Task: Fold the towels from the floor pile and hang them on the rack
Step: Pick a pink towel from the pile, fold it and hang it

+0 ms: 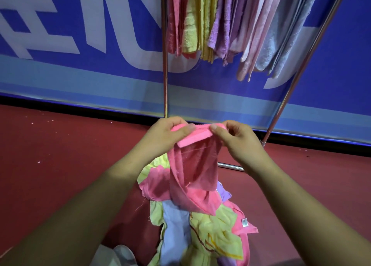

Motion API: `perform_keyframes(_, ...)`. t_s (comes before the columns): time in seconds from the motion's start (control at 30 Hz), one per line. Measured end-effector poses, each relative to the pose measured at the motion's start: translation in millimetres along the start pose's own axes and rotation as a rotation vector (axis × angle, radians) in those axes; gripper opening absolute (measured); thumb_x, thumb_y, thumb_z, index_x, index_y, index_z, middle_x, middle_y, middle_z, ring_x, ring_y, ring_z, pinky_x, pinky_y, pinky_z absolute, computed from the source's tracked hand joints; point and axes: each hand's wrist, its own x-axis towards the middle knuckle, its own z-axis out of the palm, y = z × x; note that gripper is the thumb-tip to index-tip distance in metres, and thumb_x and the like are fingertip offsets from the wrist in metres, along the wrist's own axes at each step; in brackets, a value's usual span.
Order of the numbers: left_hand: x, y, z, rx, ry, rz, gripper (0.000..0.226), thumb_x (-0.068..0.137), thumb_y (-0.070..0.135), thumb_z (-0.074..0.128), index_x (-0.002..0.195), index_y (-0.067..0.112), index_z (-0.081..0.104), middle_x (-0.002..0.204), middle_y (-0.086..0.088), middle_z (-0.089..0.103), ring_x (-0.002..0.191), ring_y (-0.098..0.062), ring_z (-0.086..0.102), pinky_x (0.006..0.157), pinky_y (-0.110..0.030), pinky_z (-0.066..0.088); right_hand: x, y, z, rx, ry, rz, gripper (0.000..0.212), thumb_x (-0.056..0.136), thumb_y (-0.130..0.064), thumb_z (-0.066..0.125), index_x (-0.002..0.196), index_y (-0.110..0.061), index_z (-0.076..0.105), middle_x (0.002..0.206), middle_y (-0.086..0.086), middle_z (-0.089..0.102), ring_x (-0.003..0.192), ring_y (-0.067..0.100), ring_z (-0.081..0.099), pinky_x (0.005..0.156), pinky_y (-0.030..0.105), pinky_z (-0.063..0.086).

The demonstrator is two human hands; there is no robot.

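Observation:
A pink towel (194, 169) hangs from both hands above the floor pile (208, 235). My left hand (166, 135) pinches its top edge on the left, and my right hand (239, 141) pinches the same edge on the right, the hands close together. The towel's lower part droops onto the pile of yellow, blue, pink and purple towels on the red floor. Behind stands the metal rack (165, 68), with several towels (230, 24) in pink, yellow, purple and pale blue hanging from it at the top.
A blue banner wall (80, 44) with large white letters runs behind the rack. The rack's slanted right leg (297, 74) and a low base bar (230, 166) stand on the red floor (60, 149). A light grey shoe (124, 254) shows at the bottom.

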Motion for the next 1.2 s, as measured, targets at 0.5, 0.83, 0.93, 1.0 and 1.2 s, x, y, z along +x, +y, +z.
perform_keyframes(0.5, 1, -6, -9, -0.337, 0.144, 0.01, 0.018, 0.1, 0.017, 0.056, 0.099, 0.013, 0.073, 0.082, 0.006, 0.068, 0.072, -0.003, 0.059, 0.071, -0.017, 0.046, 0, 2, -7, 0.133, -0.139, 0.067, 0.012, 0.087, -0.02, 0.078, 0.081, -0.012, 0.071, 0.074, 0.006, 0.067, 0.068, 0.016, 0.058, 0.068, 0.033, 0.046)
perform_keyframes(0.83, -3, -5, -5, 0.064, -0.201, 0.031, 0.052, 0.078, 0.039, 0.081, 0.126, 0.034, 0.062, 0.084, 0.013, 0.067, 0.075, 0.003, 0.06, 0.074, -0.014, 0.047, -1, -7, -14, 0.029, -0.241, 0.047, 0.009, 0.085, -0.007, 0.077, 0.079, -0.014, 0.076, 0.07, 0.007, 0.072, 0.064, 0.013, 0.063, 0.065, 0.028, 0.052)
perform_keyframes(0.93, -5, -11, 1, 0.326, -0.392, 0.043, 0.049, 0.075, 0.056, 0.079, 0.098, 0.013, 0.072, 0.072, 0.013, 0.06, 0.066, -0.003, 0.051, 0.066, -0.031, 0.042, -2, -7, -8, -0.018, -0.274, 0.007, 0.011, 0.085, -0.007, 0.076, 0.078, -0.015, 0.076, 0.071, 0.006, 0.072, 0.066, 0.012, 0.063, 0.067, 0.03, 0.052)
perform_keyframes(1.0, -4, -13, 1, 0.27, -0.383, 0.041, 0.048, 0.081, 0.049, 0.074, 0.085, 0.002, 0.067, 0.067, 0.004, 0.054, 0.064, -0.007, 0.047, 0.063, -0.031, 0.037, -1, -7, -7, 0.005, -0.274, 0.008, 0.012, 0.084, -0.007, 0.077, 0.077, -0.016, 0.075, 0.07, 0.002, 0.071, 0.065, 0.01, 0.062, 0.066, 0.026, 0.051)
perform_keyframes(1.2, -4, 0, 2, -0.564, -0.083, -0.067, 0.003, 0.088, 0.009, 0.068, 0.09, 0.009, 0.069, 0.071, -0.01, 0.05, 0.059, -0.007, 0.048, 0.053, -0.017, 0.037, 1, 0, -12, -0.018, -0.361, 0.046, 0.013, 0.085, -0.015, 0.08, 0.08, -0.006, 0.072, 0.072, 0.002, 0.066, 0.066, 0.011, 0.056, 0.062, 0.024, 0.046)
